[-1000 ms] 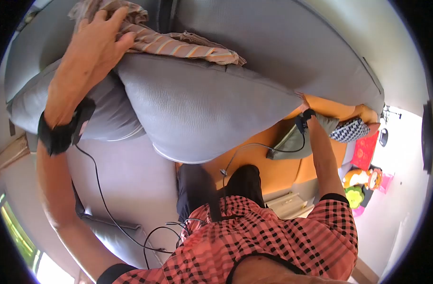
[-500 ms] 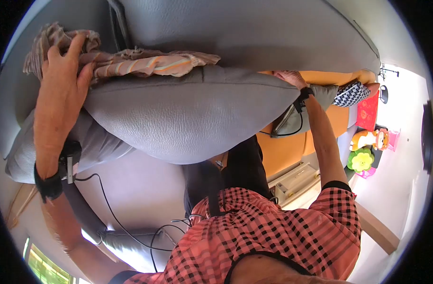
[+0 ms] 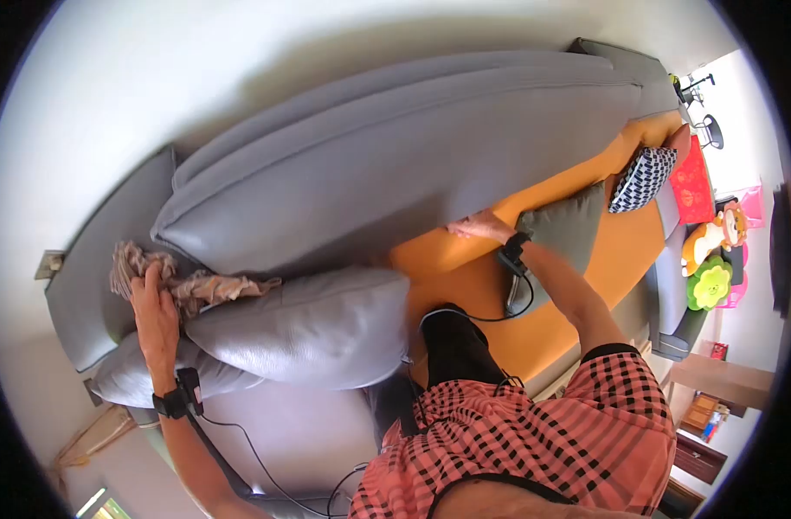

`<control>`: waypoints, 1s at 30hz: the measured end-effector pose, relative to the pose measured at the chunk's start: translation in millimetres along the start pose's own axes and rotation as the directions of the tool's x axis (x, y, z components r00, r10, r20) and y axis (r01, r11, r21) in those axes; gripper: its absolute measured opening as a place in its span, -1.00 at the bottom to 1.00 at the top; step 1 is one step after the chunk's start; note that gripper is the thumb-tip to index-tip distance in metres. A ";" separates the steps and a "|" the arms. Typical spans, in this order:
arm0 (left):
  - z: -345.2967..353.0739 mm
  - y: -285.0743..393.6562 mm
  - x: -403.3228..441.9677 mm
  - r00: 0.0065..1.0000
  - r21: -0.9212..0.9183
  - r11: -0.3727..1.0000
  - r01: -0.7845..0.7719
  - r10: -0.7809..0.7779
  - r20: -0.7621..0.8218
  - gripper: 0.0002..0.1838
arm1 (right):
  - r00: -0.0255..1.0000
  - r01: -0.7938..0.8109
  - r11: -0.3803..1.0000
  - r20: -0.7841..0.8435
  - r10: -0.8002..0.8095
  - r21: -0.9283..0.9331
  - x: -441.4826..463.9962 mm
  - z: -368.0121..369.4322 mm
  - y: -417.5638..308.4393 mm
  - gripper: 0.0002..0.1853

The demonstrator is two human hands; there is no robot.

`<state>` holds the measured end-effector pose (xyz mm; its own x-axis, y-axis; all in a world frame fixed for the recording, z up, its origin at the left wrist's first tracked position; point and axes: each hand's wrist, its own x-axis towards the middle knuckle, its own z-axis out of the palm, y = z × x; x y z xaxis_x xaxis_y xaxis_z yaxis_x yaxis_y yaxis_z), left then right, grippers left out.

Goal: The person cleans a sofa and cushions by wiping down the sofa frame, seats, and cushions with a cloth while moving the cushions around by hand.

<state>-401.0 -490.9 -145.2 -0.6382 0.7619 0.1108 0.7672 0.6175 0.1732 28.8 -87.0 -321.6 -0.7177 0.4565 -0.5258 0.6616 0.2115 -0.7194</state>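
My left hand (image 3: 155, 316) presses and grips a crumpled brownish striped cloth (image 3: 231, 292) with a frayed end. The cloth lies along the top of a grey leather cushion (image 3: 305, 324), between it and the sofa's backrest (image 3: 352, 156). My right hand (image 3: 482, 227) rests on the orange seat cover (image 3: 434, 251), close to the lower edge of the backrest. Its fingers point left and are partly foreshortened; I see no object in them. Each wrist wears a black band with a small device and a cable.
Beyond my right hand are an olive cushion (image 3: 564, 229) and a black-and-white patterned pillow (image 3: 643, 180). A red packet (image 3: 692, 186), an orange plush toy (image 3: 714, 238) and a green flower-shaped item (image 3: 711, 284) are at the far right. Another grey cushion (image 3: 136, 376) lies below my left hand.
The view has pulled back and shows more of the sofa and wall. My left hand is still on the cloth, which looks more bunched. My right hand has come into fuller view.
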 end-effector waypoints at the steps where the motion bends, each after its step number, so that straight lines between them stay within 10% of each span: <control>1: 2.7 -2.3 0.1 0.999 0.035 0.999 -0.011 0.013 -0.040 -0.53 | 1.000 0.029 0.999 -0.012 -0.029 0.041 -2.9 0.5 -2.2 -0.73; 14: -14.8 16.3 14.6 0.977 -0.114 0.975 0.189 -0.176 0.120 -0.66 | 0.954 0.298 0.920 0.045 -0.296 -0.255 -2.1 -5.8 27.4 -0.76; 19: -9.8 12.3 11.5 0.975 -0.144 0.966 0.215 -0.203 0.094 -0.72 | 0.721 0.495 0.420 0.091 -0.687 -0.761 4.6 8.3 75.5 -0.55; 25: -13.8 18.0 14.1 0.975 -0.116 0.972 0.206 -0.194 0.109 -0.75 | 0.912 0.405 0.793 0.134 -0.389 -0.456 -8.0 -2.2 55.7 -0.44; 27: -10.8 15.3 12.2 0.979 -0.125 0.975 0.186 -0.174 0.103 -0.70 | 0.749 0.477 0.460 0.073 -0.658 -0.749 -10.5 1.6 72.7 -0.52; 30: -8.6 4.2 10.5 0.993 -0.092 0.990 0.105 -0.099 0.068 -0.61 | 0.951 0.287 0.768 0.072 -0.301 -0.572 -23.9 -23.2 24.5 -0.65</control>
<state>-405.1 -482.0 -134.9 -0.7052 0.7085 0.0262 0.6868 0.6735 0.2734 67.3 -72.7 -316.1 -0.8973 0.3082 -0.3159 0.4269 0.7879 -0.4439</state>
